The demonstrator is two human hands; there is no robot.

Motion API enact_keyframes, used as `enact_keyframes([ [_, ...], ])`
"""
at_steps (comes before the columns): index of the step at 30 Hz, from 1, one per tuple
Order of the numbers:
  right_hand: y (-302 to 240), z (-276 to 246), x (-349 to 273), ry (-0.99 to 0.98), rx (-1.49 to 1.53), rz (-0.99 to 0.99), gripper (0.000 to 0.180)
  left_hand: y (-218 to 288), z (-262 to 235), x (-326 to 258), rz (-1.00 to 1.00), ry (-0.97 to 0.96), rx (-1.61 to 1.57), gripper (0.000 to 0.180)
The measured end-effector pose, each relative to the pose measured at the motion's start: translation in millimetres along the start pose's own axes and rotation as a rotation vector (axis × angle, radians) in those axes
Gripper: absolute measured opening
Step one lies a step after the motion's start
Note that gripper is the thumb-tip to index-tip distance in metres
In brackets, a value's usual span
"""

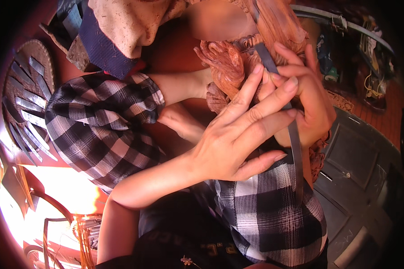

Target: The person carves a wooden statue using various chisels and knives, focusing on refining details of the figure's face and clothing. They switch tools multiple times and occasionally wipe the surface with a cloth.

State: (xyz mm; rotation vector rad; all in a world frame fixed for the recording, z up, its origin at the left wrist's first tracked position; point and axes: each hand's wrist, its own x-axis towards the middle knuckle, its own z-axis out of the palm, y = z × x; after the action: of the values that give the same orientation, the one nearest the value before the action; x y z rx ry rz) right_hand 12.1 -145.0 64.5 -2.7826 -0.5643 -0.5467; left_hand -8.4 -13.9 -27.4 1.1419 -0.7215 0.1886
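Observation:
Under my hands is a reddish-brown wood carving (226, 67) with wavy, curled relief. A long flat metal tool, like a chisel blade (296, 152), slants from the carving down past my right knee. My right hand (316, 101) is closed around its upper part, fingers bent. Across that hand and the blade reaches my left hand (229, 139), fingers stretched and spread, fingertips touching or close to the blade. The tool's working end is partly hidden by the carving and fingers. My bent legs in black-and-white checked trousers (274, 215) lie around the carving.
At left, a round woven tray (42, 58) bears several metal blades. A beige cloth with a navy band (107, 42) lies at the upper left. A dark grey panel (352, 157) spans the right. Cords and clutter (368, 58) fill the upper right; a wire bundle (83, 231) stands lower left.

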Motion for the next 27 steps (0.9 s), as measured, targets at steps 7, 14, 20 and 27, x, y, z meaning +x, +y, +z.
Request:
enact_keyframes([
  [7, 1, -2, 0, 0.008, -0.006, 0.013, 0.017, 3, 0, 4, -0.011, 0.003, -0.020, 0.057],
  [14, 3, 3, 2, 0.038, 0.053, 0.021, 0.016, 1, -6, 10, 0.008, 0.003, 0.019, 0.057],
  [20, -1, -2, 4, 0.036, 0.088, 0.101, 0.014, 1, -7, 14, 0.017, 0.002, -0.010, 0.055],
  [27, 0, 0, 5, 0.087, 0.101, 0.107, 0.012, 2, -5, 17, 0.015, 0.017, -0.009, 0.055],
])
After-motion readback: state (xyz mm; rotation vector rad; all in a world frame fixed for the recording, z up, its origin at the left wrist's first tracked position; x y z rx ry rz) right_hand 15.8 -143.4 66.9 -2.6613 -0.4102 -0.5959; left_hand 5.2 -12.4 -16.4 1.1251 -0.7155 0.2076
